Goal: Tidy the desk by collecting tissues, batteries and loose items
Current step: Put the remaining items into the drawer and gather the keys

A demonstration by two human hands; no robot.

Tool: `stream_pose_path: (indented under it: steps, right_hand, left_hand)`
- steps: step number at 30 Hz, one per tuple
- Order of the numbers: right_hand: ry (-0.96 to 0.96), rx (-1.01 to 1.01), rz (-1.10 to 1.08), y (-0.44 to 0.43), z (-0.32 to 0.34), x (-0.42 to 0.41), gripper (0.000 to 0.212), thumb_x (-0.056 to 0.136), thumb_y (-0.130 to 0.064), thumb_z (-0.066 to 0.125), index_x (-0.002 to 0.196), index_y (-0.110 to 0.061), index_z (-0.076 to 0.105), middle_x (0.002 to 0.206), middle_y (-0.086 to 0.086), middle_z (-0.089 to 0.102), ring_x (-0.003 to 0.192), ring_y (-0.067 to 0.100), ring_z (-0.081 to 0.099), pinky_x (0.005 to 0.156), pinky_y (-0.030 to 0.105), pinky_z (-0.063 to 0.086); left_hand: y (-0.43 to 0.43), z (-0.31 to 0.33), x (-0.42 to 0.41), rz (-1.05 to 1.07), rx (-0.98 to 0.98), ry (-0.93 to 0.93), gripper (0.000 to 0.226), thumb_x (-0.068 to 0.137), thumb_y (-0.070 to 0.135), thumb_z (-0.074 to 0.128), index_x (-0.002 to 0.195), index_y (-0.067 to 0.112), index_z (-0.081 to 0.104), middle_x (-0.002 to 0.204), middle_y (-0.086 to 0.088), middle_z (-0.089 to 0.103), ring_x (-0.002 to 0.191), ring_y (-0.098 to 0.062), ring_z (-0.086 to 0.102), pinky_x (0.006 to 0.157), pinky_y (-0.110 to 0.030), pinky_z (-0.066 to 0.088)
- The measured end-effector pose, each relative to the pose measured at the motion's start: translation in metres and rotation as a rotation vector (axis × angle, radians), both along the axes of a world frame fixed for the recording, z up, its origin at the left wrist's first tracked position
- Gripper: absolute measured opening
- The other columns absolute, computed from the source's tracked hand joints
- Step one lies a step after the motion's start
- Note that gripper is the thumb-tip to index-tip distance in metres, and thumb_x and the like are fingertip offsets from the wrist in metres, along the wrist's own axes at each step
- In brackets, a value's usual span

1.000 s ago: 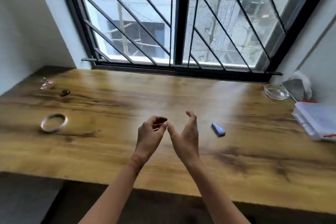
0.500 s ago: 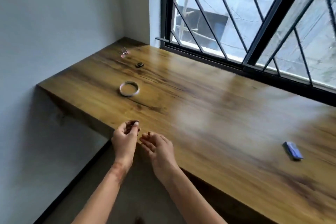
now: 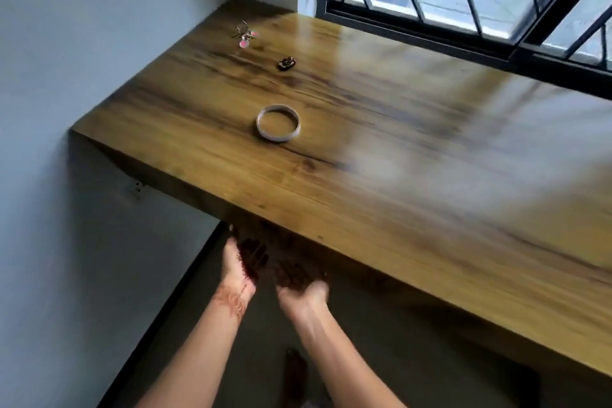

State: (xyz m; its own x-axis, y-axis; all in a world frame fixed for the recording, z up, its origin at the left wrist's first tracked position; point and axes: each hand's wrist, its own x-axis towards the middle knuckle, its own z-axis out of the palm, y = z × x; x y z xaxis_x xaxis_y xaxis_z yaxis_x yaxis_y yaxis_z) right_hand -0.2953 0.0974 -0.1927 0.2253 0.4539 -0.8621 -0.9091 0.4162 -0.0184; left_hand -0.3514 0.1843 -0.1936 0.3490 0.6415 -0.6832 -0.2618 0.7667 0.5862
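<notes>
A white ring (image 3: 278, 123), like a roll of tape, lies flat on the wooden desk (image 3: 414, 209) near its left end. Farther back sit a small dark clip-like item (image 3: 286, 63) and a metal keyring with a pink charm (image 3: 244, 35) by the corner. Both hands are below the desk's front edge, in its shadow. My left hand (image 3: 239, 263) is held edge-on, its fingers dark and blurred. My right hand (image 3: 303, 286) is beside it, palm turned up. Whether either hand holds anything is hidden by the shadow.
A pale wall (image 3: 82, 76) closes off the desk's left end. A black-barred window (image 3: 463, 3) runs along the back. Under the desk lies a dark floor, with a foot (image 3: 294, 371) showing between my forearms.
The view has swung further left and down. Both hands dropped from above the desk's front edge to below it, into shadow. The blue item on the right has left the view.
</notes>
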Motion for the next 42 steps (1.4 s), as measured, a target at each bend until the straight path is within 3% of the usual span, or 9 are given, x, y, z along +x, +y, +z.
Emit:
stream_pose_path:
  steps: [3, 7, 10, 13, 19, 28, 34, 38, 42]
  right_hand:
    - [0.025, -0.043, -0.127, -0.001, -0.012, 0.001, 0.064, 0.091, -0.056, 0.032, 0.131, -0.009, 0.049, 0.124, 0.024, 0.056, 0.115, 0.039, 0.052, 0.103, 0.039, 0.038]
    - [0.051, -0.001, -0.285, 0.003, -0.019, 0.011, 0.078, 0.081, -0.073, 0.025, 0.123, -0.014, 0.053, 0.112, 0.016, 0.064, 0.100, 0.032, 0.056, 0.066, 0.041, 0.057]
    - [0.057, 0.022, -0.351, 0.009, -0.028, 0.014, 0.085, 0.078, -0.076, 0.027, 0.133, -0.014, 0.046, 0.134, 0.014, 0.051, 0.123, 0.031, 0.048, 0.101, 0.043, 0.042]
    - [0.028, 0.070, -0.493, 0.014, -0.033, 0.017, 0.078, 0.080, -0.072, 0.032, 0.129, -0.015, 0.051, 0.118, 0.016, 0.060, 0.122, 0.032, 0.049, 0.108, 0.046, 0.033]
    - [-0.033, 0.037, -0.435, 0.014, -0.032, 0.015, 0.084, 0.081, -0.075, 0.020, 0.131, -0.014, 0.049, 0.137, 0.015, 0.049, 0.129, 0.031, 0.042, 0.112, 0.042, 0.029]
    - [-0.048, -0.071, -0.350, -0.006, -0.040, -0.025, 0.094, 0.078, -0.080, 0.011, 0.134, -0.012, 0.046, 0.132, 0.016, 0.052, 0.123, 0.031, 0.048, 0.104, 0.035, 0.035]
    - [-0.134, -0.151, -0.146, -0.020, -0.028, -0.051, 0.080, 0.093, -0.060, 0.011, 0.122, 0.006, 0.046, 0.139, 0.024, 0.041, 0.130, 0.036, 0.039, 0.108, 0.040, 0.028]
    - [-0.583, -0.443, 0.099, -0.026, 0.002, -0.078, 0.036, 0.100, -0.024, 0.031, 0.106, 0.002, 0.055, 0.100, 0.018, 0.064, 0.091, 0.029, 0.061, 0.077, 0.032, 0.047]
    - [-1.614, -0.905, 0.240, -0.044, 0.039, -0.092, 0.018, 0.092, -0.025, 0.050, 0.090, -0.013, 0.063, 0.087, 0.001, 0.065, 0.081, 0.009, 0.058, 0.076, 0.011, 0.044]
  left_hand:
    - [0.013, -0.009, -0.004, -0.063, 0.006, 0.011, 0.052, 0.093, 0.056, 0.033, 0.124, 0.021, 0.058, 0.117, -0.008, 0.062, 0.107, -0.026, 0.058, 0.084, -0.038, 0.050]
    - [0.030, -0.016, -0.006, -0.069, -0.027, -0.041, 0.067, 0.085, 0.070, 0.030, 0.131, 0.025, 0.051, 0.127, -0.006, 0.057, 0.119, -0.025, 0.050, 0.101, -0.042, 0.036]
    - [0.040, -0.024, -0.006, -0.076, -0.068, -0.095, 0.068, 0.081, 0.074, 0.029, 0.124, 0.027, 0.053, 0.129, -0.005, 0.055, 0.121, -0.024, 0.049, 0.100, -0.041, 0.034]
    - [0.049, -0.029, -0.005, -0.004, -0.173, -0.157, 0.072, 0.075, 0.074, 0.042, 0.123, 0.024, 0.056, 0.130, -0.007, 0.056, 0.123, -0.026, 0.050, 0.108, -0.044, 0.032]
    - [0.059, -0.027, -0.011, -0.011, -0.256, -0.388, 0.058, 0.069, 0.064, 0.057, 0.103, 0.016, 0.062, 0.085, -0.008, 0.072, 0.078, -0.023, 0.071, 0.066, -0.036, 0.059]
    - [0.047, -0.036, -0.064, -0.128, -0.174, -0.305, 0.055, 0.063, 0.054, 0.074, 0.101, 0.014, 0.067, 0.099, -0.012, 0.072, 0.087, -0.026, 0.071, 0.087, -0.046, 0.050]
    - [0.046, -0.015, -0.085, -0.128, -0.181, -0.142, 0.057, 0.085, 0.061, 0.046, 0.078, 0.012, 0.075, 0.091, -0.011, 0.071, 0.082, -0.025, 0.069, 0.088, -0.037, 0.052]
    - [0.033, 0.013, -0.099, -0.323, 0.028, 0.052, 0.033, 0.095, 0.039, 0.043, 0.096, 0.012, 0.061, 0.112, -0.014, 0.061, 0.094, -0.023, 0.061, 0.095, -0.036, 0.043]
    - [0.014, 0.039, -0.113, -0.443, 0.905, 0.434, 0.009, 0.092, 0.018, 0.054, 0.097, 0.019, 0.061, 0.101, -0.009, 0.068, 0.093, -0.022, 0.063, 0.083, -0.030, 0.048]
